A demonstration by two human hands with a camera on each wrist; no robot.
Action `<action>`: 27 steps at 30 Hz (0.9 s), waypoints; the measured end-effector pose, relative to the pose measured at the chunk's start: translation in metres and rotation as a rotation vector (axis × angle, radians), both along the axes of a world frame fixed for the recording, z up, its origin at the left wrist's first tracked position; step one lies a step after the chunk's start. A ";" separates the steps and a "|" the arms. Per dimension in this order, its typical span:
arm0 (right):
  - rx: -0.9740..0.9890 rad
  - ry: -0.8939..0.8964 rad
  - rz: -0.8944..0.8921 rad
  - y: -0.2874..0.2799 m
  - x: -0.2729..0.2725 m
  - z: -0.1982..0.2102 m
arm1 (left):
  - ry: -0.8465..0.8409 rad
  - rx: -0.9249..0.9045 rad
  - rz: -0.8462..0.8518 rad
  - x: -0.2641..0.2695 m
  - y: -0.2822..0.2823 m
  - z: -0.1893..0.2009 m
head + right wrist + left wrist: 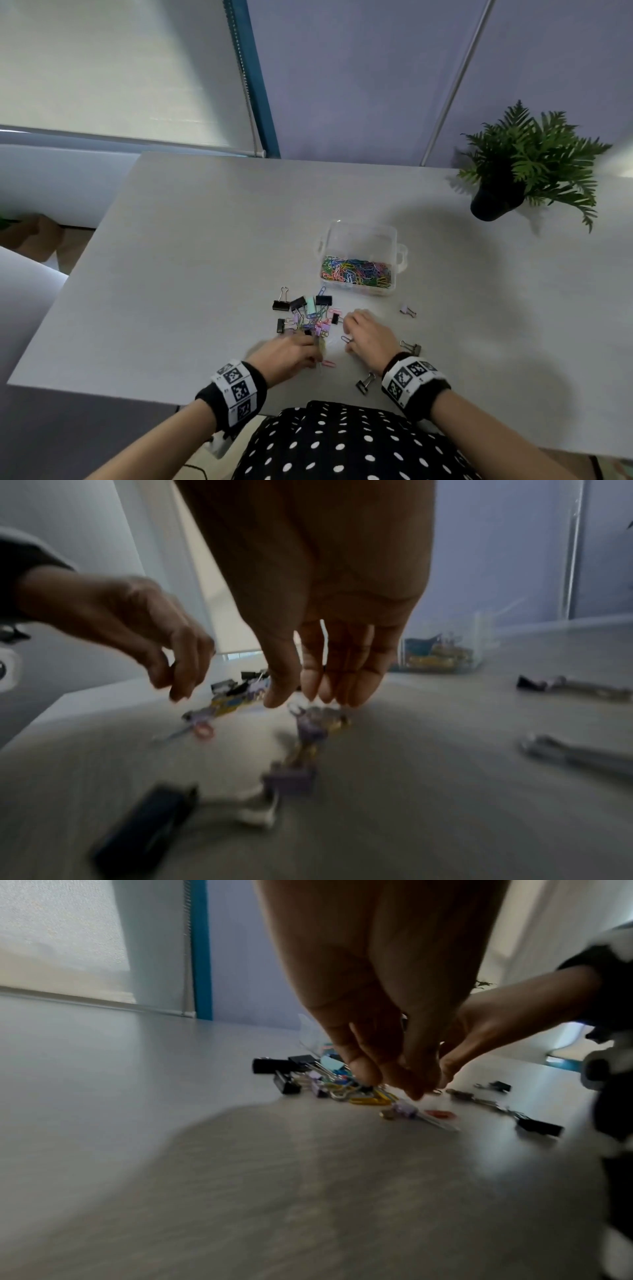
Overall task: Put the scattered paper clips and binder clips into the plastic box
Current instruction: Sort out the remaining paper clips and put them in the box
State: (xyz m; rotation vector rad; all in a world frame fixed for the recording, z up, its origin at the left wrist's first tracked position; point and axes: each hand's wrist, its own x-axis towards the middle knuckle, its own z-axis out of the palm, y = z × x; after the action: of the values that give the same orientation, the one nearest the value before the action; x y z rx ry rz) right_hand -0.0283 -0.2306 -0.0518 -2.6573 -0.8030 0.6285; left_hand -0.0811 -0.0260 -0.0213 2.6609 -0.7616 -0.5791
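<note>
A pale grey matte surface (pixel 191 260) carries everything. Far beyond and to the right of the hands, near its back edge, a green fern-like plant in a dark round pot (pixel 493 202) stands upright. Beyond and to the left hangs a white roller blind (pixel 113 68) with a beaded cord (pixel 245 78), beside a teal vertical frame (pixel 260 85). A black garment with white polka dots (pixel 342 442) lies nearest.

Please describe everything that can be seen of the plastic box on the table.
The plastic box is clear, rectangular and open on top, with no lid on it and a small lug handle on each short side. It stands upright on the grey table, beyond both hands, which do not touch it. Many coloured paper clips fill its near half; its far half looks empty. Binder clips lie outside it, near its front-left corner.
</note>
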 end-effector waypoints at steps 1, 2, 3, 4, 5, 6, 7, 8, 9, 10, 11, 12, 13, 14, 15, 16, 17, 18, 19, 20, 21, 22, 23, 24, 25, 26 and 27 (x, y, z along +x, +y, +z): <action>-0.006 -0.008 0.010 0.000 -0.003 -0.004 | -0.047 0.023 -0.026 -0.003 -0.004 -0.002; -0.001 -0.009 0.025 0.000 -0.004 -0.005 | -0.088 0.049 -0.058 -0.005 -0.008 -0.005; 0.005 0.002 0.044 -0.001 -0.003 -0.006 | -0.117 0.080 -0.090 -0.006 -0.012 -0.008; 0.019 0.018 0.058 -0.001 -0.002 -0.004 | -0.147 0.112 -0.119 -0.005 -0.017 -0.014; 0.032 0.027 0.070 -0.001 -0.001 -0.002 | -0.165 0.140 -0.128 -0.005 -0.021 -0.019; 0.047 0.045 0.076 -0.001 0.001 0.001 | -0.189 0.150 -0.125 -0.003 -0.024 -0.021; 0.069 0.061 0.080 0.000 0.001 0.004 | -0.202 0.154 -0.124 -0.002 -0.027 -0.022; 0.093 0.072 0.083 0.001 0.002 0.007 | -0.199 0.145 -0.126 -0.001 -0.029 -0.022; 0.107 0.078 0.089 0.002 0.002 0.010 | -0.201 0.130 -0.127 0.000 -0.030 -0.023; 0.115 0.079 0.100 0.004 0.001 0.012 | -0.201 0.120 -0.124 0.001 -0.030 -0.023; 0.115 0.077 0.118 0.007 0.000 0.012 | -0.181 0.096 -0.093 0.002 -0.028 -0.022; 0.126 0.068 0.136 0.009 0.000 0.012 | -0.132 0.020 -0.041 0.004 -0.026 -0.022; 0.136 0.055 0.150 0.012 -0.001 0.012 | -0.063 -0.077 0.049 0.007 -0.022 -0.021; 0.150 0.037 0.163 0.015 -0.001 0.009 | 0.016 -0.150 0.162 0.011 -0.016 -0.020; 0.148 0.032 0.174 0.017 -0.001 0.008 | 0.078 -0.208 0.282 0.014 -0.010 -0.017; 0.138 0.024 0.189 0.019 0.001 0.005 | 0.110 -0.248 0.384 0.017 -0.002 -0.015; 0.131 0.010 0.197 0.020 0.002 0.003 | 0.121 -0.271 0.463 0.019 0.007 -0.013; 0.138 0.002 0.197 0.020 0.003 0.000 | 0.105 -0.284 0.512 0.020 0.017 -0.012; 0.159 -0.005 0.199 0.020 0.005 -0.002 | 0.073 -0.285 0.533 0.019 0.024 -0.011; 0.181 -0.014 0.205 0.020 0.006 -0.005 | 0.046 -0.280 0.529 0.016 0.030 -0.011; 0.183 -0.007 0.210 0.019 0.006 -0.007 | 0.025 -0.268 0.501 0.014 0.034 -0.011; 0.180 0.002 0.213 0.019 0.006 -0.006 | 0.016 -0.256 0.460 0.010 0.036 -0.012; 0.179 0.006 0.221 0.019 0.006 -0.005 | 0.025 -0.251 0.412 0.007 0.036 -0.014; 0.181 0.010 0.233 0.019 0.005 -0.004 | 0.045 -0.247 0.381 0.004 0.035 -0.016; 0.190 0.015 0.246 0.019 0.005 -0.002 | 0.064 -0.245 0.361 0.001 0.035 -0.019; 0.207 0.017 0.262 0.020 0.004 0.000 | 0.082 -0.231 0.351 -0.002 0.033 -0.021; 0.223 0.012 0.283 0.022 0.003 0.001 | 0.088 -0.224 0.334 -0.003 0.031 -0.023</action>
State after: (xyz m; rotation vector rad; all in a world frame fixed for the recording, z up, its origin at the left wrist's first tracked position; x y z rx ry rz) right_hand -0.0254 -0.2089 -0.0511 -2.3578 -1.1838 0.5824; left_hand -0.0843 0.0045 -0.0440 2.4607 -0.3233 -0.4858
